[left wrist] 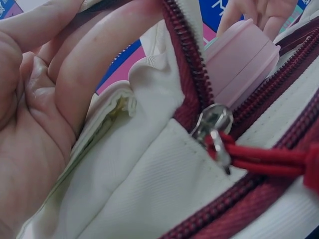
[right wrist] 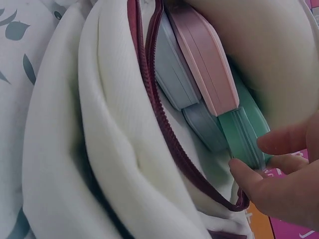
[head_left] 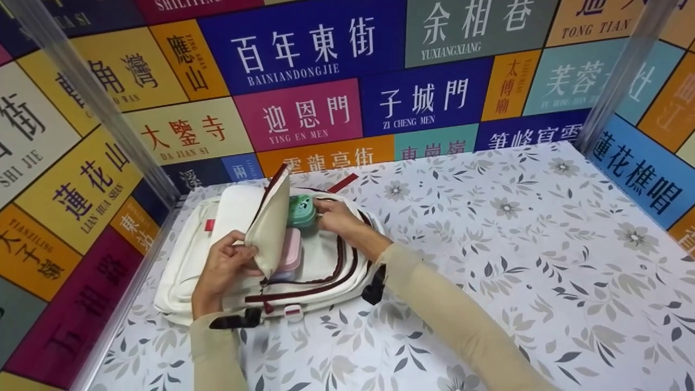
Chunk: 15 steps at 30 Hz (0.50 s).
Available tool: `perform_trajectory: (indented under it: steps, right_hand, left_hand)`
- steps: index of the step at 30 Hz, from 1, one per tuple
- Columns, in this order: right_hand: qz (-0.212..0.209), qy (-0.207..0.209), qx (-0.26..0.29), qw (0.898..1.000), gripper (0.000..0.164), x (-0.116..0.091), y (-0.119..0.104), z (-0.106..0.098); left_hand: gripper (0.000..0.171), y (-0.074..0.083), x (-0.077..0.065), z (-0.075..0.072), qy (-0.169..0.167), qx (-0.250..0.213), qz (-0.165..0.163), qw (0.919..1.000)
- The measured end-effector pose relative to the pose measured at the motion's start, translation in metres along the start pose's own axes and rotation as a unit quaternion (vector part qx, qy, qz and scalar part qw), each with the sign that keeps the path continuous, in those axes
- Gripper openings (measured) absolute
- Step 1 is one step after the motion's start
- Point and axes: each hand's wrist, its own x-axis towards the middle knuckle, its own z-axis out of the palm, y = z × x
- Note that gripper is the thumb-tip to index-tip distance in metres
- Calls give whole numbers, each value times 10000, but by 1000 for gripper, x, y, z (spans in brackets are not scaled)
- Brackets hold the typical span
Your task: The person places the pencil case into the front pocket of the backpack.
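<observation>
A white backpack with dark red zippers lies on the table, its front compartment unzipped. My left hand grips the edge of the raised flap and holds it up. Inside the compartment, my right hand pinches the end of a green plastic box with a cartoon print on it. Beside that box sits a pink box. Greyish-blue boxes lie alongside, partly hidden by the zipper edge. In the left wrist view, a metal zipper slider with a red cord pull hangs near the pink box.
The table carries a white cloth with grey flowers and leaves. A red strap sticks out behind the backpack. Coloured panels with printed characters stand behind and at both sides. A white buckle lies at the near edge.
</observation>
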Motion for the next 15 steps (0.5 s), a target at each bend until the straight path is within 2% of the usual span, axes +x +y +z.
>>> perform_trajectory:
  steps: [6, 11, 15]
  right_hand:
    - [86, -166, 279, 9994, 86, -1, 1, 5]
    - [397, -316, 529, 9973, 88, -3, 1, 9]
    - [475, -376, 491, 9970, 90, -1, 3, 12]
  left_hand:
    - [32, 1, 0, 0, 3, -12, -139, 9999]
    - [33, 1, 0, -2, -30, 29, -94, 9999]
    - [33, 0, 0, -3, -94, -8, -61, 9999]
